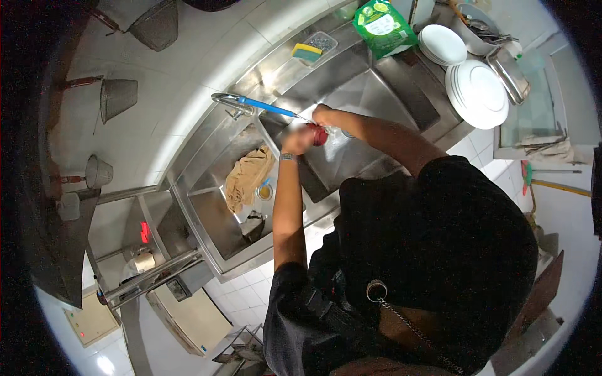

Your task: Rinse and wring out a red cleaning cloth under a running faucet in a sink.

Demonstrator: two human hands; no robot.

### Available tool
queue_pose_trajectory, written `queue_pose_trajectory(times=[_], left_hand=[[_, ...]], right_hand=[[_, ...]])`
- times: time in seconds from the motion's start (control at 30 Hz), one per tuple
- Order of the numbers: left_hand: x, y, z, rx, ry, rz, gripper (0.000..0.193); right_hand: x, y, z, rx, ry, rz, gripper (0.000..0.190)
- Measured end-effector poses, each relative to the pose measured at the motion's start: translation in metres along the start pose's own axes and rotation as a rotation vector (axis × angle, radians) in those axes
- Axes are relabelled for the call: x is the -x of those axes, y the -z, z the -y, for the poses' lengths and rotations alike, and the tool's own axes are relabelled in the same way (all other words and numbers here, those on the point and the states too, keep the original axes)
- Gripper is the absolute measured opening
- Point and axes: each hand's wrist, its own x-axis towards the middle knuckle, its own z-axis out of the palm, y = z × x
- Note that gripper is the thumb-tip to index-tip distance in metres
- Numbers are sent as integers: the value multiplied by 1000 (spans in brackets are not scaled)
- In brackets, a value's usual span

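Observation:
My left hand (297,141) grips a red container (319,135), perhaps a cup or lid, over the right basin of the stainless steel sink (367,94). My right hand (322,115) is curled close above the red container; whether it holds anything is hidden. A blue tube (268,106) runs from the curved metal faucet (228,97) towards both hands, and water seems to run at its end. Blur covers part of my left hand. In the left basin lie a tan cloth (249,178), a dark object (253,226) and a drain (264,191).
Behind the basins stand a clear tray with a yellow-green sponge (307,52) and a green pouch (384,28). To the right are stacked white plates (477,94), white bowls (442,44) and a pot of utensils (475,35). Strainers (117,99) hang on the left wall.

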Motion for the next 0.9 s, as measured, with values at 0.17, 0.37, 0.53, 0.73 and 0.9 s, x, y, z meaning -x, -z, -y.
queue_pose_trajectory(times=[0.17, 0.37, 0.53, 0.73, 0.9], left_hand=[[2, 0, 2, -105, 85, -131, 35], [4, 3, 5, -26, 3, -21, 36], [-1, 9, 9, -88, 60, -88, 36], [-8, 14, 10, -82, 16, -34, 37], [-15, 16, 9, -55, -21, 28, 38]], right_hand=[[5, -5, 1, -286, 63, 214, 17], [-2, -9, 5, 6, -19, -33, 18], [-3, -5, 2, -31, 27, 43, 18], [-4, 4, 0, -385, -42, 89, 18], [-2, 8, -3, 271, -43, -141, 19]])
